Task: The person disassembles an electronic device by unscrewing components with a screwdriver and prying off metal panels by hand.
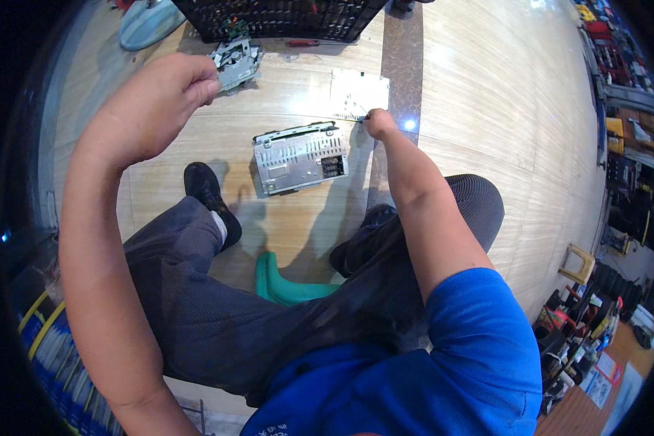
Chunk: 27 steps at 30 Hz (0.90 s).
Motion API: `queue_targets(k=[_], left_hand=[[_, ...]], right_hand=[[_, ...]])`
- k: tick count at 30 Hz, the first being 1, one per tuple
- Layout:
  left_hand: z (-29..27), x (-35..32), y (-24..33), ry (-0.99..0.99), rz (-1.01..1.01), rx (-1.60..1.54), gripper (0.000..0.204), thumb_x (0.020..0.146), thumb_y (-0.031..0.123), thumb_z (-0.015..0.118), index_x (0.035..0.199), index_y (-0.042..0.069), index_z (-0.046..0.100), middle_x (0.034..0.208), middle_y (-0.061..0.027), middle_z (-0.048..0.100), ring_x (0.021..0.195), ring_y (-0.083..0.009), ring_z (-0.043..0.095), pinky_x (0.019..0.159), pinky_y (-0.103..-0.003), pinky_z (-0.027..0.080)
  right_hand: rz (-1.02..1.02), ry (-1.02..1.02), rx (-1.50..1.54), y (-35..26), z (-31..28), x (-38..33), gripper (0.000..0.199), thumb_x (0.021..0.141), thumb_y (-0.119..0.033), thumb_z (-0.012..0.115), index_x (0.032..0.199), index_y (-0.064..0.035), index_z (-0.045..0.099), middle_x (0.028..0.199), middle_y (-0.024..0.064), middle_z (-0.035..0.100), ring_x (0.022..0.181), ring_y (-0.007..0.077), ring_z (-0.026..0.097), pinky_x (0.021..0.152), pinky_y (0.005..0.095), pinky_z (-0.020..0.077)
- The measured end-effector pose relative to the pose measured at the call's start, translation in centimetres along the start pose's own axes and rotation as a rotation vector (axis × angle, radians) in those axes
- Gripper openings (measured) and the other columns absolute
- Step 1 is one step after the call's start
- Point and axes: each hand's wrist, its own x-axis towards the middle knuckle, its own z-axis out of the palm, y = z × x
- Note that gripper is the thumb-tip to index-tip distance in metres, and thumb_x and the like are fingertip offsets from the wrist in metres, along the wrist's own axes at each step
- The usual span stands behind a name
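My left hand (163, 102) is raised at the upper left, its fingers pinched together; whatever is between them, if anything, cannot be made out. Just beyond its fingertips lies a metal disc-drive mechanism (237, 64) with a green circuit board piece at its far end. Farther right, my right hand (380, 125) has its fingers closed at the near right corner of a flat silver metal cover plate (360, 91), which is partly washed out by glare. Between my hands and nearer to me, a silver slotted metal box (298, 160), like a car stereo housing, rests on the floor with a dark connector socket showing.
A black plastic crate (280, 22) stands at the far side, with a red-handled tool (303, 43) before it. The pale blue round base (149, 25) is at the far left. Under my legs is a green stool (291, 287). Cluttered shelves (632, 145) line the right.
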Motion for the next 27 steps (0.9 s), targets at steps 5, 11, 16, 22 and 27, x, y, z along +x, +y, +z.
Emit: queue_targets(k=[5,11,16,22,27], left_hand=[[-0.7,0.6,0.7,-0.016,0.053,-0.02,0.038,0.103,0.031,0.057,0.095,-0.005,0.066,0.079,-0.021,0.063,0.073,-0.0356,0.061,0.073,-0.046,0.049],[-0.2,0.5,1.2,0.021,-0.024,0.049,0.04,0.101,0.035,0.06,0.094,-0.004,0.068,0.079,-0.021,0.064,0.072,-0.0363,0.061,0.073,-0.046,0.049],[-0.1,0.2,0.8,0.021,-0.035,0.074,0.039,0.1,0.035,0.061,0.093,-0.003,0.067,0.079,-0.0213,0.064,0.073,-0.0367,0.062,0.073,-0.047,0.049],[0.1,0.4,0.6,0.014,-0.049,0.063,0.038,0.099,0.034,0.063,0.091,-0.003,0.067,0.077,-0.0216,0.063,0.073,-0.0372,0.062,0.072,-0.047,0.049],[0.0,0.5,0.7,0.006,-0.025,0.057,0.038,0.099,0.033,0.063,0.091,-0.004,0.067,0.077,-0.0217,0.064,0.072,-0.0372,0.062,0.072,-0.047,0.049]], right_hand=[[0.075,0.027,0.027,-0.5,0.4,0.6,0.026,0.088,-0.015,0.062,0.106,-0.0037,0.076,0.115,0.0233,0.072,0.109,0.0392,0.069,0.095,0.0453,0.0553],[0.116,0.029,-0.009,-0.8,0.9,1.4,0.027,0.089,-0.017,0.063,0.108,-0.0046,0.076,0.116,0.022,0.072,0.11,0.0385,0.069,0.097,0.0452,0.0549],[0.159,0.023,-0.022,-2.6,0.3,0.6,0.029,0.09,-0.021,0.064,0.112,-0.004,0.074,0.121,0.021,0.071,0.113,0.0378,0.068,0.098,0.0452,0.0548],[0.178,-0.004,-0.086,-4.6,-1.3,-0.8,0.028,0.092,-0.014,0.06,0.114,-0.0051,0.074,0.124,0.0192,0.071,0.116,0.0344,0.068,0.098,0.0452,0.0557],[0.149,0.01,-0.133,-5.4,-1.8,-1.5,0.028,0.092,-0.01,0.057,0.114,-0.0065,0.075,0.122,0.0175,0.072,0.113,0.0327,0.07,0.096,0.0441,0.0567]])
